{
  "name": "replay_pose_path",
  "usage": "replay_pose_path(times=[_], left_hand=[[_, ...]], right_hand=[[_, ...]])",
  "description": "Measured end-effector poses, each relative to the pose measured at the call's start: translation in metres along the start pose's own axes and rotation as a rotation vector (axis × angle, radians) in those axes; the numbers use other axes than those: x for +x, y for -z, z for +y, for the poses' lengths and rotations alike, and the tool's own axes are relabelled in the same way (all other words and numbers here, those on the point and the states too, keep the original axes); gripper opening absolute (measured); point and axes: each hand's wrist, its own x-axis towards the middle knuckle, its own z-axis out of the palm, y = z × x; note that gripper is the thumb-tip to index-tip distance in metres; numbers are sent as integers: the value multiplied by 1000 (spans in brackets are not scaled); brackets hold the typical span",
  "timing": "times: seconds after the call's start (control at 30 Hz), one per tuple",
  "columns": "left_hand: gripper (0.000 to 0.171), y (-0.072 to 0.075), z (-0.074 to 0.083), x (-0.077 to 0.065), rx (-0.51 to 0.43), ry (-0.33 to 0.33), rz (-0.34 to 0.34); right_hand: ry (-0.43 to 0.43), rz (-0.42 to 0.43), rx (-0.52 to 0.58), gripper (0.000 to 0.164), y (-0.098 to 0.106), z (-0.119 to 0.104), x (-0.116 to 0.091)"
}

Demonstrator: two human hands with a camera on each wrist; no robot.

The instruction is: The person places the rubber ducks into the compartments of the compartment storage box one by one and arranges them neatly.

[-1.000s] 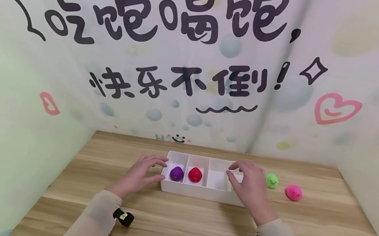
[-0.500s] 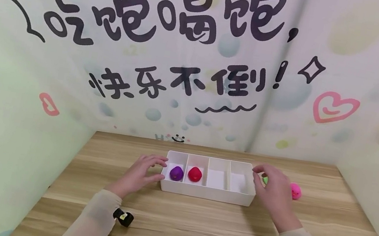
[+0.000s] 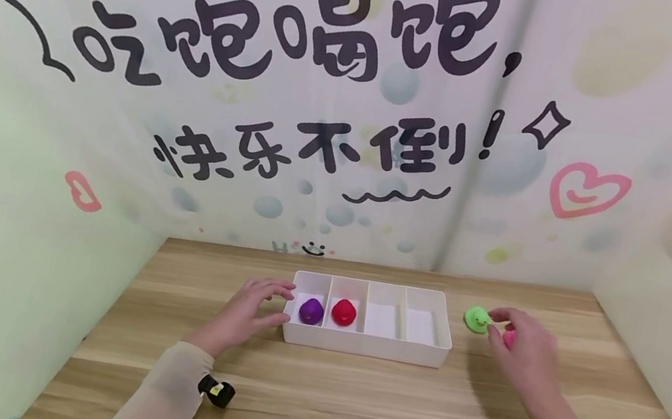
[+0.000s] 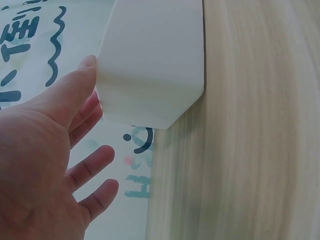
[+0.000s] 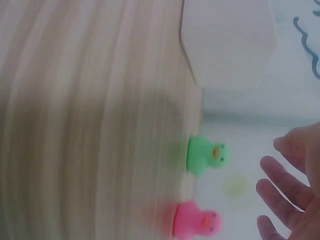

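Observation:
A white four-section box sits on the wooden table. A purple toy lies in its leftmost compartment and a red one in the compartment beside it. At the box's left end, my left hand touches the rim with thumb and fingertips, its other fingers spread in the left wrist view. To the right of the box stands a green rubber duck. My right hand hovers beside it, fingers apart and holding nothing. In the head view this hand mostly hides a pink rubber duck.
Behind the table rises a white wall with large black lettering and pastel spots. Pale side walls close in the table at left and right. Both wrists wear small black cameras.
My right hand has moved right, from over the box's right compartments to beside the green duck. The left hand has stayed at the box's left end.

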Motion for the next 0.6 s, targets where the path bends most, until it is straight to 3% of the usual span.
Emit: replay_pose_path(times=[0.17,0.6], left_hand=[[39,-1,-2,0,-6,5,1],[37,-1,-1,0,-2,-8,1]], right_hand=[[-26,-93,-52,31,12,20,-4],[-59,-163,-83,43,23,48,-6]])
